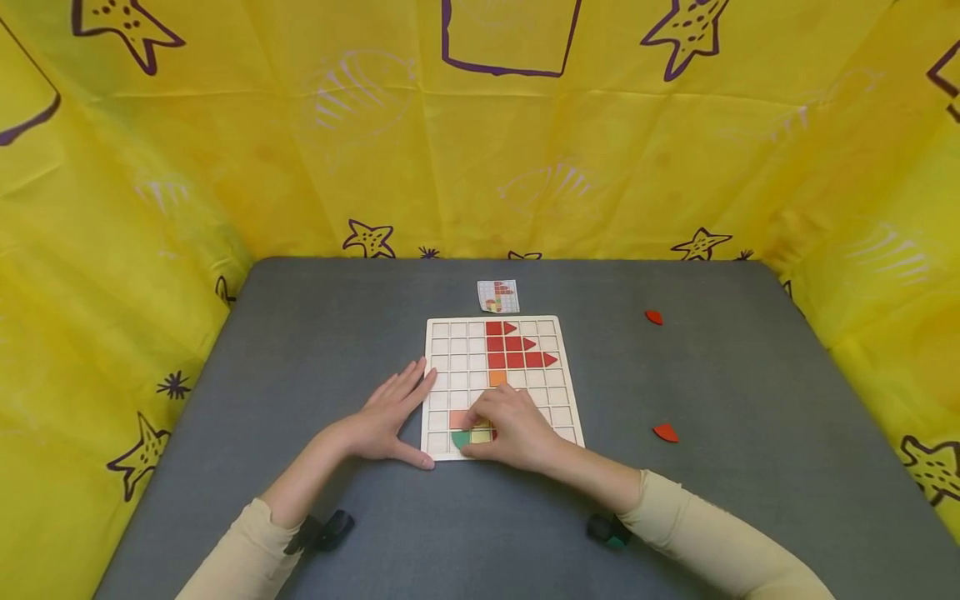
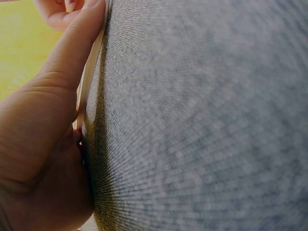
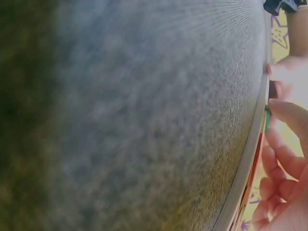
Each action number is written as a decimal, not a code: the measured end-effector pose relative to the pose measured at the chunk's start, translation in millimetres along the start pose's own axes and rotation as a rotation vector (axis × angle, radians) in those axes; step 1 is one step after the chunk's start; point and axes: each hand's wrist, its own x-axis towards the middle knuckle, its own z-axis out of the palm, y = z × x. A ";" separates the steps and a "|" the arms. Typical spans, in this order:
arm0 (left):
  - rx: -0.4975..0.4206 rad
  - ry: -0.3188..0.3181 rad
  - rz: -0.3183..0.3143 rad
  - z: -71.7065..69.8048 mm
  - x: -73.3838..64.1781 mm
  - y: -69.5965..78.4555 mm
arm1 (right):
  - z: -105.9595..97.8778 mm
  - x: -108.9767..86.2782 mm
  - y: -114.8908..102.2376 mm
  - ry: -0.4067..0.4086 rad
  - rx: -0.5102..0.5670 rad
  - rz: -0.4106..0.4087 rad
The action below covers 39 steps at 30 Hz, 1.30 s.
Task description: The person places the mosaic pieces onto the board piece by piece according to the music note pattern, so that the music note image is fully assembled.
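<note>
A pale gridded board (image 1: 448, 333) lies on the grey table, with rows of red squares ending in red pointed pieces (image 1: 551, 359) near its top. Below them sit an orange square (image 1: 497, 378), a salmon piece (image 1: 457, 419) and a pale yellow piece (image 1: 480, 436). With thumb and index finger, my right hand (image 1: 517, 429) pinches a green rounded piece (image 1: 459, 439) at the board's lower left; its palm side and some pieces beneath are hidden. Spread out, my left hand (image 1: 386, 421) rests along the board's left edge, thumb at the lower corner.
Behind the board lies a small printed card (image 1: 498, 297) with a coloured grid pattern. Two loose red curved-edge pieces, a far one (image 1: 654, 317) and a nearer one (image 1: 665, 432), lie on the table (image 1: 735, 367) to the right. Yellow patterned cloth (image 1: 480, 167) surrounds the table's back and sides.
</note>
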 end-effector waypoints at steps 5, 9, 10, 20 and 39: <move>0.002 0.002 0.002 0.2 -0.1 -0.5 | 0.8 0.9 -1.2 -0.006 -0.022 0.008; 0.001 0.002 0.001 0.2 -0.3 -0.5 | -0.5 0.8 -0.8 0.000 -0.019 0.015; 0.002 0.001 0.000 0.2 -0.1 -0.7 | -1.1 0.6 0.0 0.004 -0.015 0.018; 0.000 0.001 -0.001 0.0 1.5 -0.8 | -28.8 -13.8 33.4 0.078 0.138 0.141; 0.009 0.001 -0.023 1.6 1.7 -0.8 | -117.1 -140.7 139.4 0.067 0.012 0.385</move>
